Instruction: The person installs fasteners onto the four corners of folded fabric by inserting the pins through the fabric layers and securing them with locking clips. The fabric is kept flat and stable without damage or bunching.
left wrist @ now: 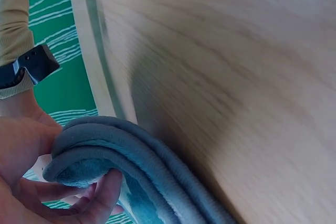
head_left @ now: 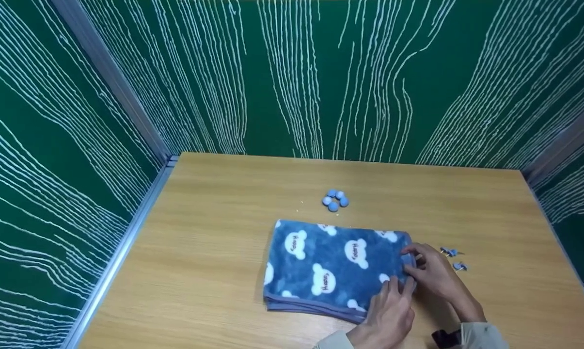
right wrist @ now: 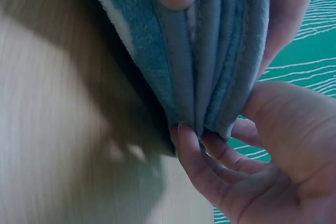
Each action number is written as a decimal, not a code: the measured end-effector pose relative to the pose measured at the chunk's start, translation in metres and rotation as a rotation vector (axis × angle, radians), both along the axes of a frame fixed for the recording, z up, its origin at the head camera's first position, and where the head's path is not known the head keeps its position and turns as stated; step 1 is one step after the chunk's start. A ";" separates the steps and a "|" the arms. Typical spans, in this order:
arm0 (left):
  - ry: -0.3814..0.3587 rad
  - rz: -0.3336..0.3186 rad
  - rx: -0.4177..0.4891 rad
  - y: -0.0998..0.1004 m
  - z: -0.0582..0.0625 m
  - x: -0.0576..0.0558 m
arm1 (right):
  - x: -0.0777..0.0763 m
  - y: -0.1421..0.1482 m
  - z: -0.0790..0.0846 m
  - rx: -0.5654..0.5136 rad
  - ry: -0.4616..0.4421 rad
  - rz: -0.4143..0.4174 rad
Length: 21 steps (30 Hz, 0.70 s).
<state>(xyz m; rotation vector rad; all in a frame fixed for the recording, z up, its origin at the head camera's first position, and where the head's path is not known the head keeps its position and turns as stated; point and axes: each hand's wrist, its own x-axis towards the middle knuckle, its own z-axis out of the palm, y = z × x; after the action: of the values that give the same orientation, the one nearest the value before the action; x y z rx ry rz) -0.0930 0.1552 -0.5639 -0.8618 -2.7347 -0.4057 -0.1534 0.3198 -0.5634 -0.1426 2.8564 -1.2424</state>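
Observation:
A plush blue blanket (head_left: 340, 264) with white bear heads lies folded on the wooden table (head_left: 199, 252). Its grey-bound edges show stacked in layers in both wrist views. My left hand (head_left: 386, 310) is at the blanket's near right corner; in the left wrist view its thumb and curled fingers grip the layered edge (left wrist: 131, 145). Farther along the right side, my right hand (head_left: 434, 274) pinches the blanket's edge. Close up in the right wrist view, those fingertips (right wrist: 188, 139) press the lower corner of the layers, with left-hand fingers higher on the same edge.
Several small blue and pale round pieces (head_left: 333, 206) form a ring behind the blanket. Right of my right hand lie blue push pins (head_left: 460, 266) with metal points. Green walls (head_left: 292, 77) with white lines stand behind and beside the table.

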 end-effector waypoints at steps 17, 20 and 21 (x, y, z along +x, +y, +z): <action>-0.069 -0.041 0.014 0.012 -0.007 0.003 | 0.004 0.008 -0.003 0.070 0.011 0.017; -0.184 -0.056 0.012 0.012 -0.007 0.003 | 0.006 0.007 -0.005 0.100 0.038 0.022; -0.210 -0.060 0.011 0.012 -0.007 0.003 | 0.007 0.007 -0.006 0.113 0.044 0.021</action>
<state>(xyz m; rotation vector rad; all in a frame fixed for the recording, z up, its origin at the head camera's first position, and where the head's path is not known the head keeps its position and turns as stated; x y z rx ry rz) -0.0895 0.1669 -0.5712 -0.9502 -2.8979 -0.5511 -0.1462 0.3270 -0.5690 -0.1993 2.9446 -1.0848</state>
